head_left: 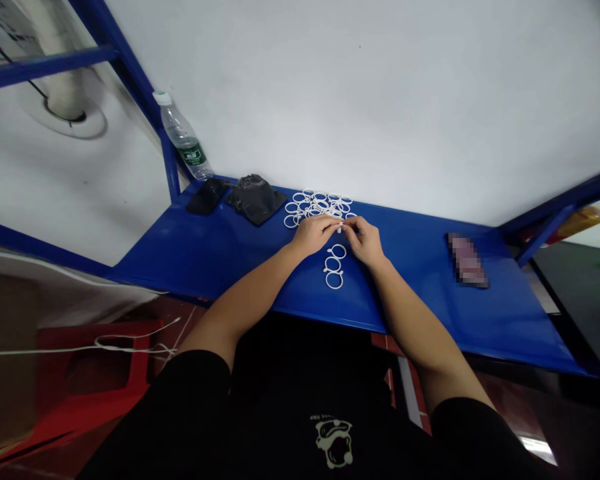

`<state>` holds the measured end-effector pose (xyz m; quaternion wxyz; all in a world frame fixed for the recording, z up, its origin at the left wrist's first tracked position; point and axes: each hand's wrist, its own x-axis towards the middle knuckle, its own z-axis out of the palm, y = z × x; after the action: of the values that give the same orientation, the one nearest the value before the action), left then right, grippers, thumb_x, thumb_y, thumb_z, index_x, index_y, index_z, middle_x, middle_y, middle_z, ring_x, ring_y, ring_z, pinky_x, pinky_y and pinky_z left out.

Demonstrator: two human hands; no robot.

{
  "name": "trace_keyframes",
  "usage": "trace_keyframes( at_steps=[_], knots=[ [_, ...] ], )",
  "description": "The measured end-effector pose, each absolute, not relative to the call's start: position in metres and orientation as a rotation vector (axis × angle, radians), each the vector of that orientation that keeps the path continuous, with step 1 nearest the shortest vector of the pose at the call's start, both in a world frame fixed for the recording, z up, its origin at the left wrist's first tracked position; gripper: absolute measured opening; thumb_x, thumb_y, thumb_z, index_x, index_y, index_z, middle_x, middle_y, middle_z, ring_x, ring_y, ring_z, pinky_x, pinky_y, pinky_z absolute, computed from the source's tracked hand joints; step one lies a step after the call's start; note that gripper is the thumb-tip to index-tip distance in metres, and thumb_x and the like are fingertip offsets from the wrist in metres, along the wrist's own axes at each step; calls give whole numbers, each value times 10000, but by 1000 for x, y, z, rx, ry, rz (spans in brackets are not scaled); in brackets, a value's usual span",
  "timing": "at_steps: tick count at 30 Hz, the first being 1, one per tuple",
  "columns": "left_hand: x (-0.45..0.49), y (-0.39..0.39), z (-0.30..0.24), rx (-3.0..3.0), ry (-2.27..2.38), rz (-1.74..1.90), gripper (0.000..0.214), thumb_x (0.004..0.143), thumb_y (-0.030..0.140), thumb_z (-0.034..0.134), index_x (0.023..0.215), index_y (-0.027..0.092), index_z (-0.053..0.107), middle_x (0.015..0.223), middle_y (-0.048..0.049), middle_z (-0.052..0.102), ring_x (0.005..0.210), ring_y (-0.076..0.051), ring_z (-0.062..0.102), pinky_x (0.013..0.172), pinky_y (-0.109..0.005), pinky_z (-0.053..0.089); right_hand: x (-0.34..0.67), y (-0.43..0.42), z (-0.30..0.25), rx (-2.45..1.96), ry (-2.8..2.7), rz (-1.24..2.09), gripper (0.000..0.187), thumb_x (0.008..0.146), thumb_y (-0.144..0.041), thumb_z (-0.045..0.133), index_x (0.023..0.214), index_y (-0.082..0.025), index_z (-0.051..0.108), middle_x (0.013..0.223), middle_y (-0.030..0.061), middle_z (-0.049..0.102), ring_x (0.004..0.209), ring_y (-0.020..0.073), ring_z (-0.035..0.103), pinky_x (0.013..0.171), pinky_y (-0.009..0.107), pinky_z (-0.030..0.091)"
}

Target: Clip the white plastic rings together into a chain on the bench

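Observation:
My left hand (313, 233) and my right hand (364, 239) meet over the blue table (410, 267). Between them, the fingertips of both pinch a small white curtain ring (340, 227), mostly hidden by the fingers. A cluster of white curtain rings (320, 198), each with a small eyelet, lies just beyond my hands by the wall. Nearer to me, a short column of 3 white rings (335, 279) lies flat below and between my wrists.
A clear plastic bottle (183, 140) stands at the back left corner. Beside it lie a dark flat object (207, 196) and a black pouch (256, 200). A blurred-out rectangular object (467, 260) rests at the right. A red stool (95, 393) and white cable (55, 351) are at lower left.

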<state>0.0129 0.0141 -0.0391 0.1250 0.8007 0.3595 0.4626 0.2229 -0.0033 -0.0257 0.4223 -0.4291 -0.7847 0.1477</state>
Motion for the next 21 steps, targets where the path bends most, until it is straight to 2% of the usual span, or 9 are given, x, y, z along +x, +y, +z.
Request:
trace_keyframes(
  at_steps=[16,21],
  knots=[
    [9,12,-37,2338,1108,1229,140,1090,234,697,1073,228,836,1069,-55,863,1017,-212,810,958,-368,635,223,-8,-24,-1099,-2101,159,251,1102,-394,557,1002,-252,738,915,75,800,822,236,727,762,343,561],
    [10,11,-35,2387,1059,1221,149,1104,241,675,1117,222,822,1109,-77,836,1069,-223,783,999,-402,629,237,4,-25,-1151,-1999,231,300,1089,-459,582,1129,-241,784,1027,86,837,844,242,745,804,369,604]
  ],
)
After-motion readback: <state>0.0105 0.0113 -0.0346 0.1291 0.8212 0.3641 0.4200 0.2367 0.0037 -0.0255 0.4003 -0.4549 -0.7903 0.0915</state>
